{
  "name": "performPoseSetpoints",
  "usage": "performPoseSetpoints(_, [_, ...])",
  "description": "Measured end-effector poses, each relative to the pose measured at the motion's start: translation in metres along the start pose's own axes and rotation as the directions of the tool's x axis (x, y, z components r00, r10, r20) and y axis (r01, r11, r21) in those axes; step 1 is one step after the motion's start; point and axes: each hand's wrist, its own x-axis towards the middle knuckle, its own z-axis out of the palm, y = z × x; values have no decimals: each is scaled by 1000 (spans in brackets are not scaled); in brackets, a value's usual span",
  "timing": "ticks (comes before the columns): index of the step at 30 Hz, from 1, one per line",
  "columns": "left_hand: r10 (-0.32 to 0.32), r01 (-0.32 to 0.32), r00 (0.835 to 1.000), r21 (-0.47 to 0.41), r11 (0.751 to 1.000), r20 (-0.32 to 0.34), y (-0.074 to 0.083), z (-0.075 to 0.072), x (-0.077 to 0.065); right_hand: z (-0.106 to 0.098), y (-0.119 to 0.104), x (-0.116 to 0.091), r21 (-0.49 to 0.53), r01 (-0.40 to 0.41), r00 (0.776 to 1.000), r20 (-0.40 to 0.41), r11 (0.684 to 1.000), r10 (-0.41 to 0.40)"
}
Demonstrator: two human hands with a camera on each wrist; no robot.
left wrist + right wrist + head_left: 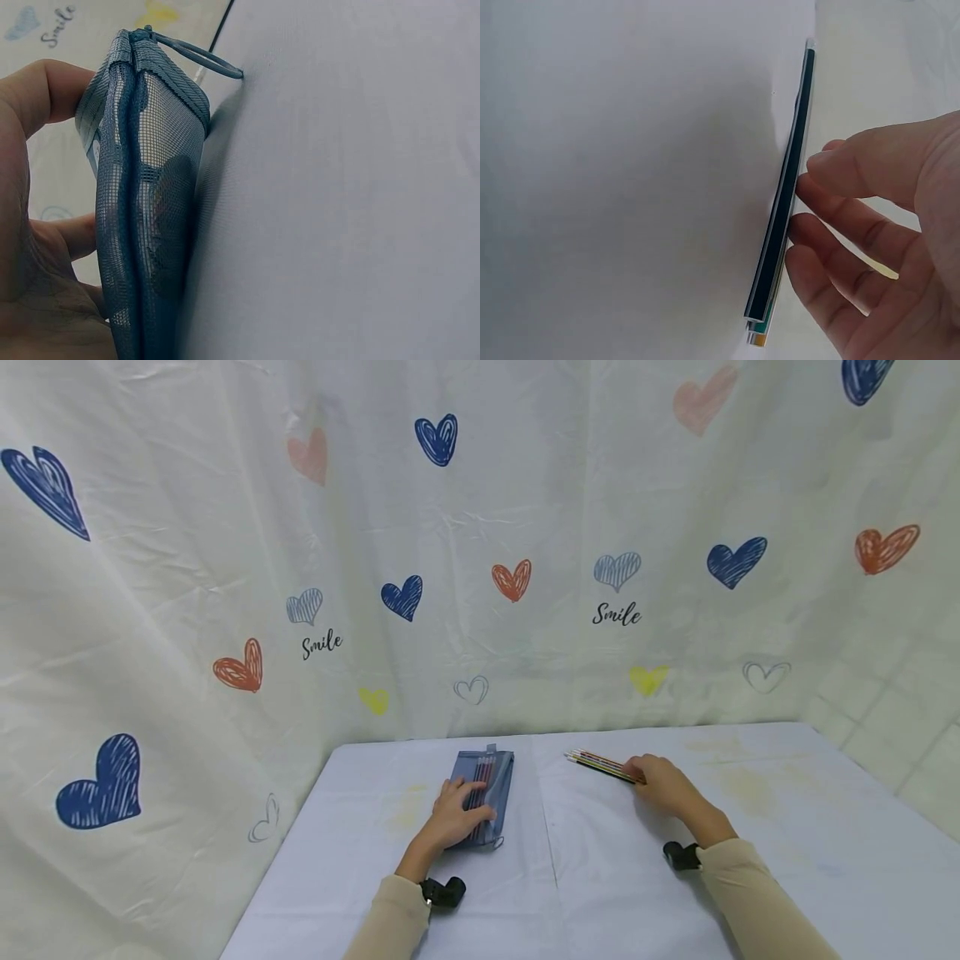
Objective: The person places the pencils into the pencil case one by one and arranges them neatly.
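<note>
A blue mesh pencil case [459, 770] lies flat on the table, with several reddish pencils [486, 768] showing lengthwise on it. My left hand [452, 817] rests on the case with fingers spread, the thumb towards its near end. In the left wrist view the case [161, 187] stands edge-on, its zip and pull loop [202, 58] at one end. To the right, a bundle of striped pencils [600, 762] lies on the cloth. My right hand [667, 789] is over its near end; in the right wrist view the relaxed fingertips [804, 225] touch the pencils [784, 202] from above.
A white cloth [600, 893] covers the table and shows faint yellowish stains. Behind the far edge hangs a white curtain [540, 660] printed with hearts. Each wrist carries a black camera, the left one [444, 893] close over the cloth.
</note>
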Motion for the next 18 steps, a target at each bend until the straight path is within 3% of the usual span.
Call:
performPoseSetpoints(8, [1,-1,1000,5,1000,4,-1,1,0,0,0,0,14,-50,997,63,999,49])
performPoseSetpoints(18, [-1,1,1000,7,1000,6,0,0,0,2,-5,-1,49,-49,992,119,998,43])
